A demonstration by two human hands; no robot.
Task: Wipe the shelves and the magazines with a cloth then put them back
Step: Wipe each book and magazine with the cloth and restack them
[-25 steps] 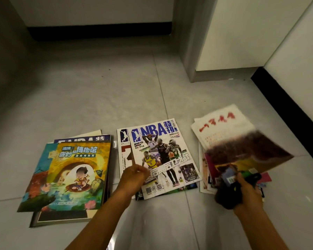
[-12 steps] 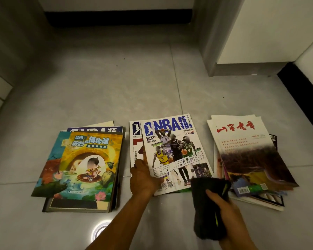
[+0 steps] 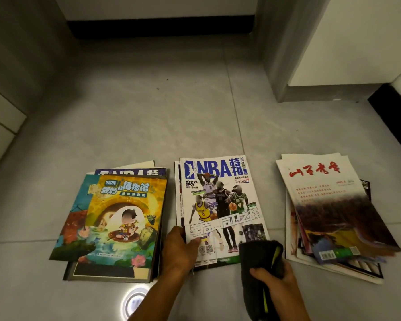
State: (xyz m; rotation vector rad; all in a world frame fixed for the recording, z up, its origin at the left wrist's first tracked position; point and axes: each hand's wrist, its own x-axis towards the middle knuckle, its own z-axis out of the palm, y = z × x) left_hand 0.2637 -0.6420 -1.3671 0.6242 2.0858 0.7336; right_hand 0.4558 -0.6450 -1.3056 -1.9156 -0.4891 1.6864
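Observation:
Three piles of magazines lie on the grey tile floor. The middle pile is topped by an NBA magazine (image 3: 220, 200). My left hand (image 3: 178, 249) grips its lower left corner, thumb on the cover. My right hand (image 3: 278, 283) holds a dark folded cloth (image 3: 257, 269) with a yellow-green edge, whose top touches the NBA cover's lower right corner. On the left sits a pile topped by a colourful cartoon book (image 3: 118, 218). The right pile is topped by a white magazine with red characters (image 3: 326, 200).
A white cabinet or wall block (image 3: 333, 54) stands at the back right with a black skirting (image 3: 394, 121) beside it. Another black skirting (image 3: 160, 28) runs along the back wall. A light reflection (image 3: 134, 302) shines on the floor near my left arm.
My right hand let go of the white magazine, which now lies on the right pile, and brought the cloth to the NBA magazine. My left hand slid to grip that magazine's lower left corner.

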